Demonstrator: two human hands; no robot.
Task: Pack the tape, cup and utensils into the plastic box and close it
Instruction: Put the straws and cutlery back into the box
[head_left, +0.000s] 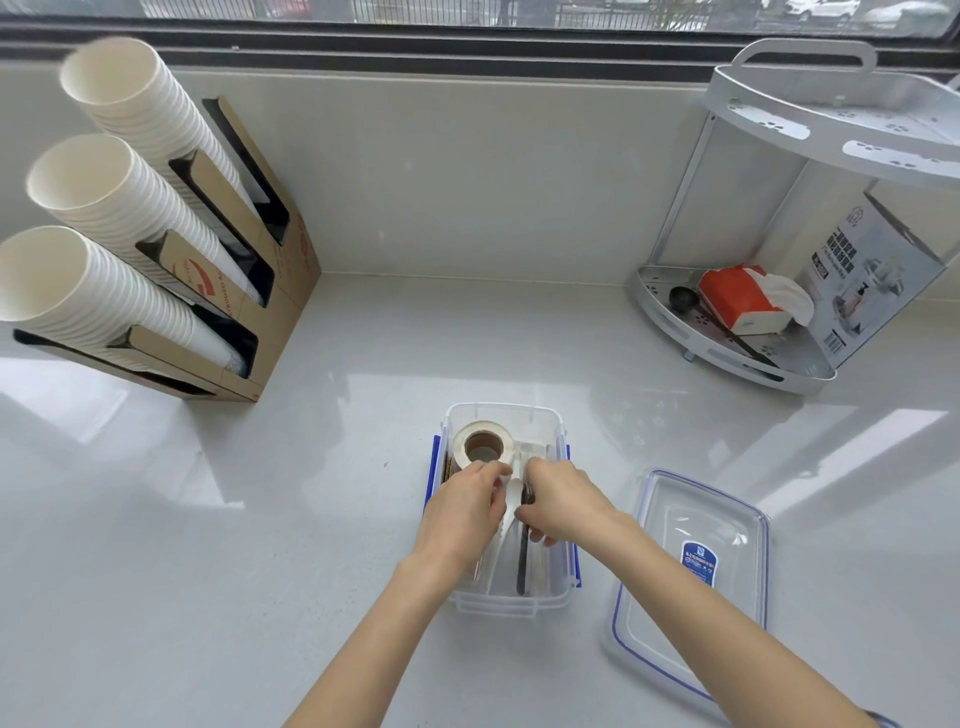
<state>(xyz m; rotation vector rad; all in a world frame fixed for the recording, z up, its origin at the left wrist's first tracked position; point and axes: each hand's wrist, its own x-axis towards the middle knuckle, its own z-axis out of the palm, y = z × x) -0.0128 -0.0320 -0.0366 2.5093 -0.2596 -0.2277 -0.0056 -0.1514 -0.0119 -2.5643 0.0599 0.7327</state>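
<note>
Two hands are down in the plastic box (558, 431), w/ the box as the spot to steer by. Left hand (462, 512) and right hand (563, 501) sit close together over its middle, fingers curled round the white utensils (511, 499); they look pinched, but can't tell how tight.

Tape (483, 447) stands at the far end of the box, left corner, hole facing up. A dark utensil (522, 564) lies along the near half. A pale curved shape by it may be the cup, can't tell.

Utensils are prob. light, thin, stiff and a bit slippy, so best held by the handles and laid flat along the box. Tape is the heavy bit, easy to grab round its sides. Box walls are hard, clear, smooth.

Lid (691, 571) lies flat just right of the box, not on yet. Blue clips (430, 480) hang open on the box's left side.
</note>
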